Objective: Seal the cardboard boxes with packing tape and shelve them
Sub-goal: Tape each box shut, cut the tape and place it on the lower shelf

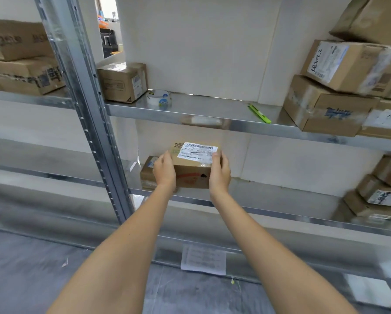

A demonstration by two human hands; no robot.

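- At far left, stacked brown boxes (pixel 19 64) are seen on the neighbouring shelf bay, bounded on their right by the perforated steel upright (pixel 92 114).
- Just right of the upright, a single carton (pixel 123 81) is set on the upper shelf (pixel 212 109), with a roll of packing tape (pixel 159 98) touching or just beside its lower right corner.
- A wide bare stretch of the upper shelf is left open between the tape roll and the green utility knife (pixel 259 113), which lies near the shelf's front edge.
- On the lower shelf (pixel 269 200), a flat box (pixel 147 173) is placed near the upright, partly hidden by the left hand (pixel 165 171).
- The small labelled box (pixel 194 165) is held between the hands, above the lower shelf's front edge and just beside the flat box; whether it touches the shelf cannot be told.
- The left hand is curled round the box's left side, and the right hand (pixel 219 172) round its right side, thumb on top.
- To the right of the held box, open shelf room is left, ending at the piled boxes (pixel 348 87) at far right on both levels.
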